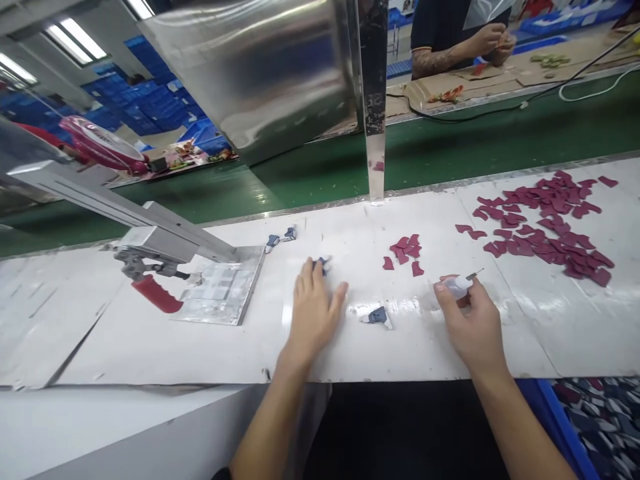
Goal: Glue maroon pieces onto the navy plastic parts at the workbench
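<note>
My left hand [315, 307] lies palm down on the white table with its fingers apart, its fingertips over a small dark blue piece [323, 265] that is partly covered. In my right hand [473, 327] is a small translucent bottle [457, 287] with a thin metal tip pointing up and to the right. Between the hands, near the front edge, lies a blue and white piece [379, 317]. Two similar pieces [272, 243] rest farther back, left of my left hand. A small group of maroon pieces [404, 249] sits behind and between the hands.
A metal clamp press with a red handle [157, 294] stands at the left. Many maroon pieces [550, 227] are heaped at the right. A blue bin [555, 420] is below the front edge. Across the green surface, a person's hands [493, 43] work at another table.
</note>
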Tool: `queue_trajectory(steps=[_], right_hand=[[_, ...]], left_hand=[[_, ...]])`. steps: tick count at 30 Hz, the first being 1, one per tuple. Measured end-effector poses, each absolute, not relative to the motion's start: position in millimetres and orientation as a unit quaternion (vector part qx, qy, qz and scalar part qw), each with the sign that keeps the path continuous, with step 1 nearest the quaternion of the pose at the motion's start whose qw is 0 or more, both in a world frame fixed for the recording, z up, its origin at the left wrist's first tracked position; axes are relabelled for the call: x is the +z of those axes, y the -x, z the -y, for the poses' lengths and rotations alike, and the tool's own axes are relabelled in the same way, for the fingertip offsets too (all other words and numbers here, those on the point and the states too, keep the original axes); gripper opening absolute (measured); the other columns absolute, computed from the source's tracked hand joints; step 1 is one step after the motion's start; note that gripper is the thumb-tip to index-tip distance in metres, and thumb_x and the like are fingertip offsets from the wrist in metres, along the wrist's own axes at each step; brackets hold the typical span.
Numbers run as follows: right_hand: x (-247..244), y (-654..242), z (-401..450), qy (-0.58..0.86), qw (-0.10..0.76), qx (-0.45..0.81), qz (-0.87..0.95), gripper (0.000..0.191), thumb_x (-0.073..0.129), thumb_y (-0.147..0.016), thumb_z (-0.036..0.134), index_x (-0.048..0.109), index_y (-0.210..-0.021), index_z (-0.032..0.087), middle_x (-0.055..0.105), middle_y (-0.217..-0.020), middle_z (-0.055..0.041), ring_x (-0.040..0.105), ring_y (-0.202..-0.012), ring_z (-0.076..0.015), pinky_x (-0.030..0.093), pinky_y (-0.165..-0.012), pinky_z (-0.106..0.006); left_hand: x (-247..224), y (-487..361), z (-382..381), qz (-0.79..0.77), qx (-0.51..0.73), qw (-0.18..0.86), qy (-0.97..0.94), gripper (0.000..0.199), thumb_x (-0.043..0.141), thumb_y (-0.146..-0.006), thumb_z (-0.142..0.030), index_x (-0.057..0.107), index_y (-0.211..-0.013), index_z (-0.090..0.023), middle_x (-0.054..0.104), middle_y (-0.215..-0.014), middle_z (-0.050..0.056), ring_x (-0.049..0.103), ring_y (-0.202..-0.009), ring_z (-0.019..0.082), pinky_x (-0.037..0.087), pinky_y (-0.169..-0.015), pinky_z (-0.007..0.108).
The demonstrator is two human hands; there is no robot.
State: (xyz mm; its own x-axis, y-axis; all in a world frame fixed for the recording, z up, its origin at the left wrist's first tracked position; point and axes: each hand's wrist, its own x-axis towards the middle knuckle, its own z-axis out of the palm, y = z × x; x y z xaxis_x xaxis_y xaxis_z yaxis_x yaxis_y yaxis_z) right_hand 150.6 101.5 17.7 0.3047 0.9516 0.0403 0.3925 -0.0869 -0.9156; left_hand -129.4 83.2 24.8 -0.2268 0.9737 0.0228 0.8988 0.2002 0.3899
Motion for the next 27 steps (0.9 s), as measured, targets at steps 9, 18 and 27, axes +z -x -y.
queue_trajectory(steps=[9,18,27], right_hand=[[20,-151,-99,0.604,0.555,0.336,0.463,0.042,0.067,-0.102,0.064,0.069,-0.104,0.022,0.073,-0.097,-0.0067,0.068,-0.091,-0.0263,0.054,-0.084,-0.043],[31,-178,-65,0.592,0.491,0.429,0.473,0.034,0.066,-0.107,0.047,0.042,-0.124,0.03,0.07,-0.092,0.002,0.065,-0.077,-0.0199,0.055,-0.074,-0.034],[45,-201,-45,0.621,0.449,0.413,0.493,0.042,0.086,-0.093,0.055,0.073,-0.122,0.027,0.076,-0.105,-0.0051,0.071,-0.086,-0.0212,0.059,-0.071,-0.032]], left_hand=[[9,31,-41,-0.598,0.168,0.023,-0.783,0.087,0.049,-0.111,-0.066,0.023,-0.176,-0.013,0.036,-0.182,0.02,0.034,-0.171,0.037,0.039,-0.138,0.06],[25,9,-49,-0.51,0.187,0.054,-0.838,0.08,0.07,-0.098,-0.04,0.038,-0.17,-0.021,0.037,-0.182,0.015,0.027,-0.172,0.042,0.029,-0.137,0.068],[23,2,-28,-0.618,0.264,0.031,-0.74,0.034,0.08,-0.097,-0.046,0.06,-0.106,-0.02,0.063,-0.104,0.008,0.057,-0.098,0.028,0.046,-0.089,0.045]])
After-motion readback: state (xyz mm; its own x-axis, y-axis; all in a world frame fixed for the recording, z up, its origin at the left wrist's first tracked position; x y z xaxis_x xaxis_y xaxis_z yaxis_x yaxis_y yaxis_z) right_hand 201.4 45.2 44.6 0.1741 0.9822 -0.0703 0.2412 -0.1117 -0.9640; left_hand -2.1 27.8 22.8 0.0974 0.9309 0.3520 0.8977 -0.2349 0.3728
